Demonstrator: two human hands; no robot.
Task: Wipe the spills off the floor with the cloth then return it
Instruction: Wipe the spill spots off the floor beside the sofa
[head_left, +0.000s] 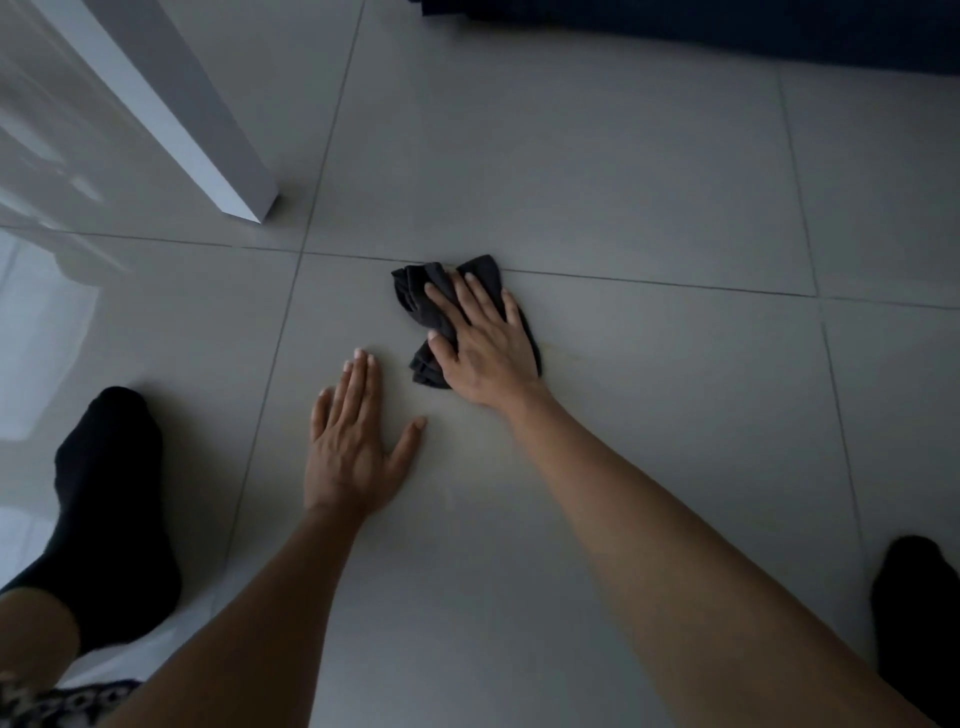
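A crumpled black cloth (421, 296) lies on the grey tiled floor (649, 218), just below a grout line. My right hand (480, 345) presses flat on top of the cloth, fingers spread and pointing up-left. My left hand (353, 441) rests flat on the bare tile to the left of it, fingers together, thumb out, holding nothing. A faint yellowish smear (558, 349) shows on the tile just right of the cloth, and dull streaks (467, 488) lie between my forearms.
A white furniture leg (208, 135) stands on the floor at the upper left. Dark blue fabric (727, 26) runs along the top edge. My feet in black socks are at the left (111, 509) and the lower right (919, 613).
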